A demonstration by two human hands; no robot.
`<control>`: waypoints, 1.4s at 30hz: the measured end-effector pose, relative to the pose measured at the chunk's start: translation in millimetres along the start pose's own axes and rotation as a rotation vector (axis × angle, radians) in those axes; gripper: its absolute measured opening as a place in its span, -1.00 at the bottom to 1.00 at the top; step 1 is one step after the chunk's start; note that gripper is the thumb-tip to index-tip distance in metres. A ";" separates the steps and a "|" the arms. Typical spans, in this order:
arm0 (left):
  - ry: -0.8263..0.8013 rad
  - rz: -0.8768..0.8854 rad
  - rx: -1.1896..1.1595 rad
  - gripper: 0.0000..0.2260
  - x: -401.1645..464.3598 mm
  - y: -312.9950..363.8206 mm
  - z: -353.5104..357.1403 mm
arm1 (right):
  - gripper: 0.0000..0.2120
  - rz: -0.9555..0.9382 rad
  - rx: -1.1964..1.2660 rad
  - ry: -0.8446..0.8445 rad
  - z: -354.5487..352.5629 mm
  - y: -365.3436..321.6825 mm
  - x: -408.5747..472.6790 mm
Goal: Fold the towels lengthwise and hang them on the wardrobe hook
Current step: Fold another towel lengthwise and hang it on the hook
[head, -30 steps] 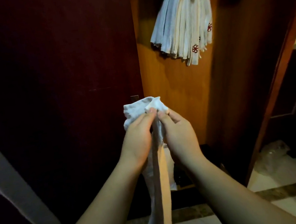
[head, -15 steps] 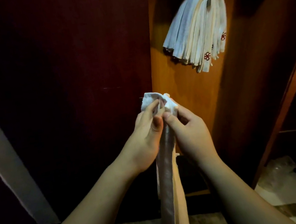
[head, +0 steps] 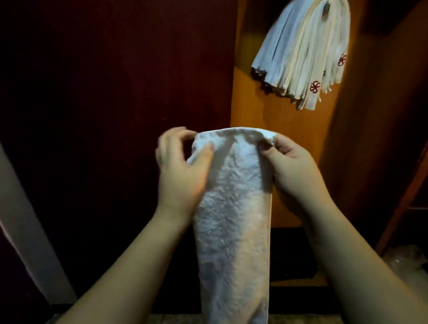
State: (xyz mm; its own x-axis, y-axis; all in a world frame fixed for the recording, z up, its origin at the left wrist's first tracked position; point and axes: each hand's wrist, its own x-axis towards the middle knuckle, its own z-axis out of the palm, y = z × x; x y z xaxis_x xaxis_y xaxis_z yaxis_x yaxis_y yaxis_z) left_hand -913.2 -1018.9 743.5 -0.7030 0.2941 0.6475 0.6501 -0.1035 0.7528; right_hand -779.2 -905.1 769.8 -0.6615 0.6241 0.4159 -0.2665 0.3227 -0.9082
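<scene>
The orange-brown wooden wardrobe panel (head: pixel 281 134) carries a bundle of white folded towels (head: pixel 310 48) up and right of my hands. My white terry towel (head: pixel 229 215) hangs long axis downward, its lower end cut off. My left hand (head: pixel 181 175) and right hand (head: pixel 291 160) pinch its top corners; the hook (head: pixel 326 8) is mostly buried.

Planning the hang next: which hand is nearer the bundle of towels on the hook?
Right. The right hand pinches the held towel below and left of the hung towels; the left hand is farther left.
</scene>
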 end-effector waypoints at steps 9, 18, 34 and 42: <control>-0.597 -0.072 -0.171 -0.58 30.9 -26.7 -29.0 | -0.79 0.025 0.177 -0.012 -20.4 7.9 9.8; -0.752 0.326 0.588 -0.64 69.4 -3.0 -44.2 | -0.79 0.043 0.065 0.117 -59.2 9.2 16.7; -0.524 -0.515 -0.581 -0.86 51.5 13.6 48.3 | -0.73 0.070 0.386 0.292 -95.1 18.6 35.4; -0.434 -0.530 -0.728 -0.81 38.2 6.6 52.8 | -0.81 0.102 0.093 0.265 -100.2 38.4 29.9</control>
State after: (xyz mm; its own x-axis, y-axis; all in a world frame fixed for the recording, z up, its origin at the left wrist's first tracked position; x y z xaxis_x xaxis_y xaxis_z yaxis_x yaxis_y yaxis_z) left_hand -920.6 -958.1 766.9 -0.5905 0.7772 0.2174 -0.1536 -0.3728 0.9151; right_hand -739.0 -802.8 752.0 -0.4855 0.8179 0.3089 -0.2789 0.1900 -0.9413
